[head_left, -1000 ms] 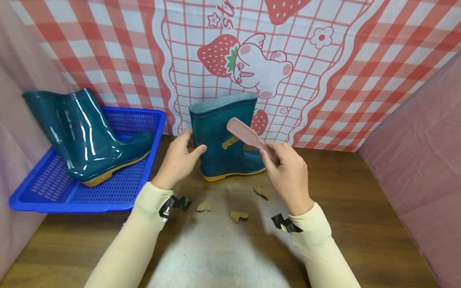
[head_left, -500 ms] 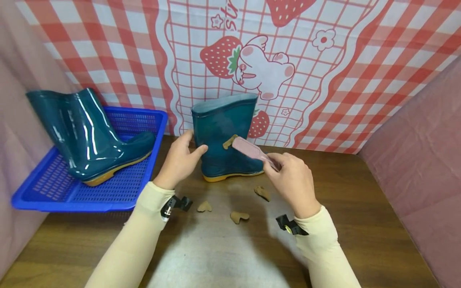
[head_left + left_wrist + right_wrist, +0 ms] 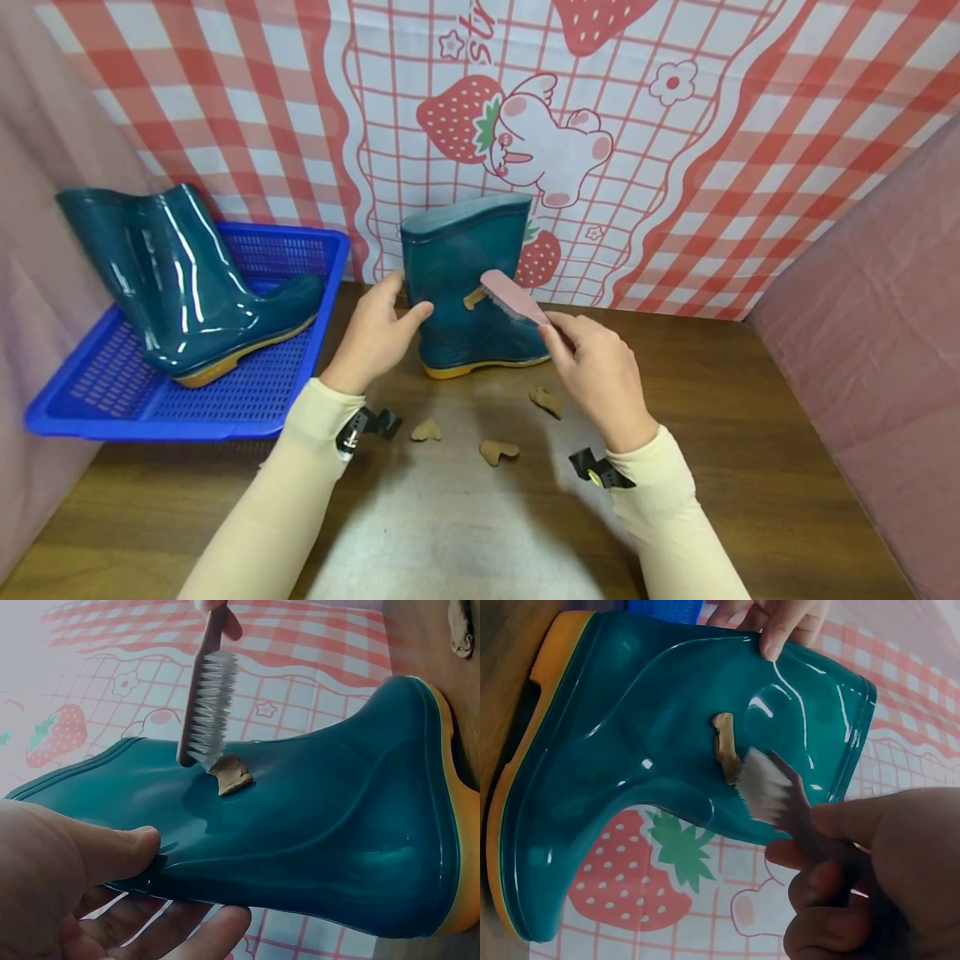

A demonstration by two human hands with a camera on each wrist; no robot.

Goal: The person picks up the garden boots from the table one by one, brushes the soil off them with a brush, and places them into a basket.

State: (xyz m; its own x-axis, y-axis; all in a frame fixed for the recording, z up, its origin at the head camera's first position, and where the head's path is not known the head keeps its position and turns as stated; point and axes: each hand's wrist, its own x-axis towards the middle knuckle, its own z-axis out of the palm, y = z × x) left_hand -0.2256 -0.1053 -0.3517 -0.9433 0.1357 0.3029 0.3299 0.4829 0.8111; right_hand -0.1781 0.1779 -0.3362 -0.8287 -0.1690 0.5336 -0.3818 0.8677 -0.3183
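A teal rain boot (image 3: pixel 450 258) with a yellow sole stands upright on the table, toe to the right. My left hand (image 3: pixel 371 337) holds its shaft at the back edge, thumb on the near side and fingers behind. In my right hand (image 3: pixel 600 375) is the handle of a pink brush (image 3: pixel 516 293) with pale bristles (image 3: pixel 214 705). A brown, mud-like lump (image 3: pixel 231 776) sticks to the side of the shaft. The bristle tips are right at one end of the lump in both wrist views.
Another teal boot (image 3: pixel 180 283) leans in a blue plastic basket (image 3: pixel 322 333) at the left. Several brown pieces (image 3: pixel 498 452) lie on the wooden table (image 3: pixel 750 433) before the boot. Behind hangs a red-and-white strawberry cloth (image 3: pixel 630 175).
The brush has come down from higher on the shaft to the brown lump, and its head has turned so the bristles show. My left hand keeps its hold on the boot.
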